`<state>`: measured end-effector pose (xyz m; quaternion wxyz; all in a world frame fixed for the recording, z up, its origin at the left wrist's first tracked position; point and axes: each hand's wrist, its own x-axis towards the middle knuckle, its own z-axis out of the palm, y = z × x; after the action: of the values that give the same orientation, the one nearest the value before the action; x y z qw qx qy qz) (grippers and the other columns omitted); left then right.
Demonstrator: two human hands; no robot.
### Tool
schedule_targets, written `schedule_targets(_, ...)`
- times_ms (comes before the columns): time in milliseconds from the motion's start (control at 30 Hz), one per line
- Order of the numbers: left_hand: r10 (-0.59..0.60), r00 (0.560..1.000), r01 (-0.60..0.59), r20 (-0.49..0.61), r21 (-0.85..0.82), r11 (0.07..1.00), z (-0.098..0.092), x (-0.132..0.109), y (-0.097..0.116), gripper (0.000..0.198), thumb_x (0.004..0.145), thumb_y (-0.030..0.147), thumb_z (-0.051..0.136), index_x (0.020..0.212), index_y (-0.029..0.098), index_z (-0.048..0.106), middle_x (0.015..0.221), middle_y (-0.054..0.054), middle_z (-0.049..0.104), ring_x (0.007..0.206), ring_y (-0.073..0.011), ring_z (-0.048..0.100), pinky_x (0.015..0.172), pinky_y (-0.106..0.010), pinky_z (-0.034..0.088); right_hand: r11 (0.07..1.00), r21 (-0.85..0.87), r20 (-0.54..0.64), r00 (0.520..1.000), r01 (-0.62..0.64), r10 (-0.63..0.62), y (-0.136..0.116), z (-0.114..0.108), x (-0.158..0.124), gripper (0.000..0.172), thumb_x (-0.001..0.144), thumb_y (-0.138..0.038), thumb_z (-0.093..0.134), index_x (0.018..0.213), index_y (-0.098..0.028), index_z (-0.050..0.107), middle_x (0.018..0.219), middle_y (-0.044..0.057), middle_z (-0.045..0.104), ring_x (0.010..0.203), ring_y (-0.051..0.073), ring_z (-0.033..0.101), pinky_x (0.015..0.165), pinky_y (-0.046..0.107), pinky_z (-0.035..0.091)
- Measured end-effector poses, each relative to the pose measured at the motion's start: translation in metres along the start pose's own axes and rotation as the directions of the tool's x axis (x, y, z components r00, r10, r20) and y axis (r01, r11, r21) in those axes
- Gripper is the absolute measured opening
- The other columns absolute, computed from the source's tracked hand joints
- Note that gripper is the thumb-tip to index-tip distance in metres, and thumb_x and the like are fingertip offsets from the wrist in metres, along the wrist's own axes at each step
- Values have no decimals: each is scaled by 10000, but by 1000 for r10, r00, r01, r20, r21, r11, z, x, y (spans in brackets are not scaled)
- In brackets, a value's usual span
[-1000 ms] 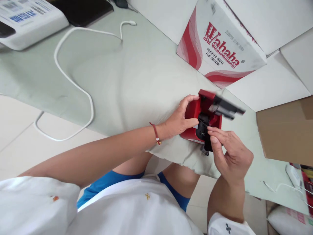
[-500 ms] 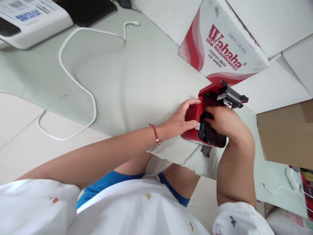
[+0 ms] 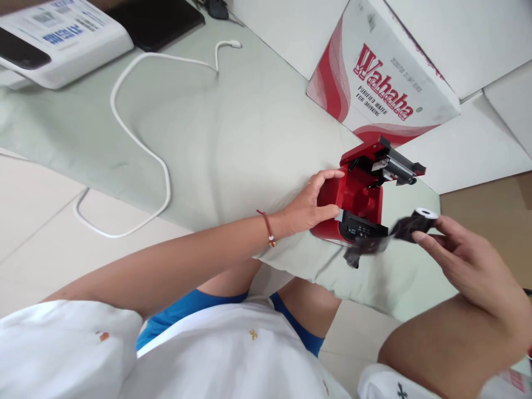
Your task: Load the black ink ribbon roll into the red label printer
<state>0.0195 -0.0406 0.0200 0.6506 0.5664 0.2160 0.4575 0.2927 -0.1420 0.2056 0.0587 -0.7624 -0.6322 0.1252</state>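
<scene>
A small red printer (image 3: pixel 361 199) sits near the front edge of the cloth-covered table (image 3: pixel 233 127), its lid (image 3: pixel 386 158) swung open and its roll bay bare. My left hand (image 3: pixel 311 205) grips the printer's left side, thumb on the front corner. My right hand (image 3: pixel 469 266) is out to the right of the printer, fingers closed on a dark roll with a white core (image 3: pixel 415 221). A dark strip (image 3: pixel 361 249) trails from the roll toward the printer's front.
A red-and-white Wahaha carton (image 3: pixel 382 83) stands just behind the printer. A white cable (image 3: pixel 137 138) loops across the table and over its edge. A white device (image 3: pixel 58 39) and a black slab (image 3: pixel 158 19) lie at the far left. Brown cardboard (image 3: pixel 490 221) is at the right.
My right hand has come out of the printer's bay and moved right, taking the dark roll with it. The bay now shows bare red. My left hand stays on the printer.
</scene>
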Motion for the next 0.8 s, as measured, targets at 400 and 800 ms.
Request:
schedule_targets(400,-15,1000,15,2,-28,999,-2,1,-1,701,832,329,752,1481,289,488,1643,-114,514,1502,-299,539,1333,-528,437,959,-178,260,930,-219,260,100,43,14,307,750,-498,663,861,-248,802,864,92,840,751,309,757,687,428,573)
schedule_targets(800,-16,1000,16,15,-44,999,-3,2,-3,719,835,324,773,1493,281,487,1659,-110,518,1524,-305,535,1327,-512,440,996,80,-86,996,30,-23,31,109,27,545,913,-505,592,1290,-171,801,1256,170,809,924,260,745,849,411,579)
